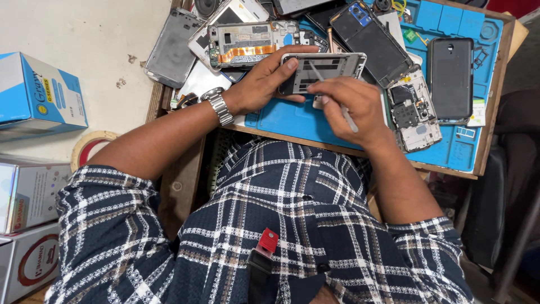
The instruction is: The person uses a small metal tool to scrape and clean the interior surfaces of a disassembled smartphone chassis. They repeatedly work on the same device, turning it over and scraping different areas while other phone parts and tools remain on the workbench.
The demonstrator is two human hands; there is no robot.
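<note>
The left hand (260, 84) gripped a silver phone frame (323, 72), thumb under its near edge and fingers curled over its left end, holding it just above the blue work mat (298, 118) near the front edge of the surface. The right hand (351, 107) pinched a thin metal tool (318, 73) between pressed fingers, its tip resting on the frame. A black phone (450, 77) lay toward the mat's right edge, an opened phone (253, 42) at the back.
</note>
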